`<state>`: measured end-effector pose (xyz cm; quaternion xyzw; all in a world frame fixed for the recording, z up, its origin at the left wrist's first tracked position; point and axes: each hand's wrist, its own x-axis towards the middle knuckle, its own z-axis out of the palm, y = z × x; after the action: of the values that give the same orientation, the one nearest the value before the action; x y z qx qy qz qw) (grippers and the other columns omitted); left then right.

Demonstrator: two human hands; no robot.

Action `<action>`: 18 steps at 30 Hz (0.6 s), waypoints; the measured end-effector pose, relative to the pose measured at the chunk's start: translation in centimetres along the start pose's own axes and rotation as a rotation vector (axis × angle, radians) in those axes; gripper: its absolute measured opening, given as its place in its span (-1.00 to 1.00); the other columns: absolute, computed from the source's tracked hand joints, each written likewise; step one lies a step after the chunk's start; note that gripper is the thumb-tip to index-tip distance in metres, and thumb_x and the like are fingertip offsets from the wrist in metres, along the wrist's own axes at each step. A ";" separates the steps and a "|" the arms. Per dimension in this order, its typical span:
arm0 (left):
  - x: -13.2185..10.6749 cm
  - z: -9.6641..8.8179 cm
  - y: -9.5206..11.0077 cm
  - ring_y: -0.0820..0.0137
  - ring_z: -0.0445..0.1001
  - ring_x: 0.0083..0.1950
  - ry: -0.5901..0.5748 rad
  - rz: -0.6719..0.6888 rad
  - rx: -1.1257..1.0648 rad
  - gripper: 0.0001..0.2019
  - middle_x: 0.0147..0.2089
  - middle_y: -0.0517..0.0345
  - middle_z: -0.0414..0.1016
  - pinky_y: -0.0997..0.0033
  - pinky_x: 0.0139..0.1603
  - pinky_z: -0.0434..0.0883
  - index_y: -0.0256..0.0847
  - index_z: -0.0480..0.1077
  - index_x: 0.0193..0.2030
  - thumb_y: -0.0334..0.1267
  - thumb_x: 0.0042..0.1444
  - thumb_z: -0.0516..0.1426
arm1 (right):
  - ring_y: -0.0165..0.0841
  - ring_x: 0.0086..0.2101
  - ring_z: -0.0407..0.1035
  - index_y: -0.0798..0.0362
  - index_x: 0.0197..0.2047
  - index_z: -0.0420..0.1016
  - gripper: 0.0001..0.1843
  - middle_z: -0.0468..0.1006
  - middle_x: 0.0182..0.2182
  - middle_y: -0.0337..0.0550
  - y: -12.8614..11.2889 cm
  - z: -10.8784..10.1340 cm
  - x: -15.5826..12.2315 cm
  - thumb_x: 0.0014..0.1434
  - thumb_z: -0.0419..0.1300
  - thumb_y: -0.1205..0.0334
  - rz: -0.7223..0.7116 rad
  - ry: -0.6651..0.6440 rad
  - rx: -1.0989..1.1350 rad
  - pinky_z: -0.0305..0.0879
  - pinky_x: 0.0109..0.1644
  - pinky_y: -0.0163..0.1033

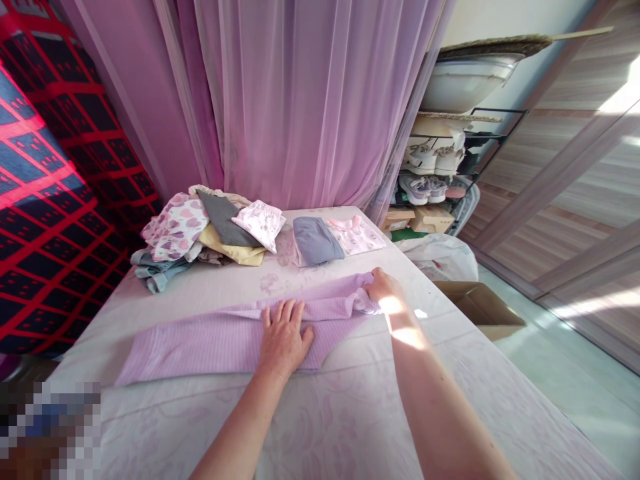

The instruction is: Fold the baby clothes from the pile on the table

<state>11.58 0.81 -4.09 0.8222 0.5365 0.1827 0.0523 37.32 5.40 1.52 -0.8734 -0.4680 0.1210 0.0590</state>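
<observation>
A lilac ribbed garment (200, 340) lies stretched lengthwise across the pale table cover (350, 400). My left hand (283, 335) rests flat on its middle, fingers stretched out and pressing the fabric down. My right hand (384, 288) is closed on the garment's right end, where the cloth bunches under the fingers. Behind the garment lie a folded grey piece (316, 240) and a folded pink printed piece (356, 235).
A heap of unfolded clothes (200, 233) sits at the back left of the table. A pink curtain (300, 100) hangs behind. A shoe rack (435, 173) stands at the right, with a cardboard box (483, 308) and a white bag (440, 257) on the floor.
</observation>
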 end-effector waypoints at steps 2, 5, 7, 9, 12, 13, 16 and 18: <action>0.0 0.0 0.0 0.07 0.19 0.36 -0.003 -0.005 0.003 -0.53 0.32 -0.04 0.34 -0.27 0.36 0.00 -0.08 0.28 0.27 -0.21 0.21 0.05 | -0.14 -0.03 0.47 0.06 0.11 0.41 -0.59 0.58 -0.03 0.06 0.3 0.5 0.0 0.21 0.14 0.15 -0.012 0.014 0.040 0.31 -0.09 -0.17; 0.0 -0.1 0.0 0.06 0.19 0.36 -0.011 -0.003 0.007 -0.53 0.32 -0.04 0.34 -0.27 0.36 0.00 -0.09 0.27 0.28 -0.20 0.21 0.05 | -0.18 -0.02 0.45 0.03 0.10 0.44 -0.61 0.56 0.00 0.01 0.7 0.5 -0.5 0.30 0.03 0.07 -0.042 0.133 0.135 0.29 -0.01 -0.17; 0.0 -0.1 -0.1 0.05 0.19 0.36 -0.016 0.002 0.007 -0.52 0.33 -0.05 0.33 -0.28 0.36 0.00 -0.10 0.27 0.28 -0.19 0.21 0.04 | -0.22 -0.05 0.47 0.00 0.01 0.51 -0.63 0.59 -0.07 -0.05 1.0 -0.1 -1.2 0.33 0.00 0.06 -0.129 0.159 0.222 0.29 0.01 -0.20; 0.0 -0.1 -0.1 0.05 0.19 0.37 -0.016 0.004 0.005 -0.53 0.33 -0.05 0.33 -0.28 0.36 0.00 -0.12 0.26 0.28 -0.19 0.22 0.03 | -0.25 -0.09 0.48 -0.01 -0.05 0.55 -0.67 0.62 -0.12 -0.10 1.5 -0.7 -2.2 0.30 0.05 0.04 -0.278 0.053 0.325 0.31 0.00 -0.23; 0.0 -0.1 -0.1 0.06 0.19 0.36 -0.011 0.005 0.005 -0.53 0.32 -0.06 0.33 -0.28 0.36 0.00 -0.13 0.26 0.28 -0.19 0.23 0.03 | -0.27 -0.15 0.48 -0.04 0.06 0.50 -0.57 0.62 -0.10 -0.16 2.4 -0.9 -3.3 0.14 0.25 0.03 -0.455 -0.216 0.393 0.34 -0.07 -0.27; -0.1 0.0 -0.1 0.06 0.20 0.36 -0.005 0.007 0.007 -0.53 0.32 -0.07 0.34 -0.28 0.36 0.01 -0.14 0.26 0.28 -0.19 0.23 0.04 | -0.27 -0.18 0.48 -0.04 0.07 0.49 -0.52 0.62 -0.11 -0.17 2.6 -0.8 -3.4 0.08 0.30 0.05 -0.484 -0.275 0.378 0.34 -0.11 -0.27; -0.3 0.1 -0.1 0.03 0.18 0.37 0.068 0.031 0.025 -0.49 0.32 -0.13 0.32 -0.27 0.36 0.04 -0.21 0.24 0.29 -0.24 0.19 0.07 | -0.27 -0.24 0.47 -0.01 -0.01 0.51 -0.61 0.62 -0.19 -0.16 2.6 0.0 -2.9 0.08 0.30 0.12 -0.442 -0.230 0.300 0.33 -0.17 -0.28; -0.4 0.2 -0.2 0.02 0.17 0.37 0.173 0.066 0.032 -0.47 0.33 -0.17 0.30 -0.21 0.37 0.08 -0.25 0.25 0.28 -0.31 0.14 0.11 | -0.26 -0.20 0.47 0.02 0.00 0.50 -0.66 0.62 -0.19 -0.10 2.0 0.6 -2.2 0.17 0.23 0.12 -0.314 -0.078 0.249 0.32 -0.16 -0.27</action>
<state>11.31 0.53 -4.43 0.8213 0.5145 0.2462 -0.0133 37.61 2.48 0.84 -0.7704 -0.5817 0.2011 0.1663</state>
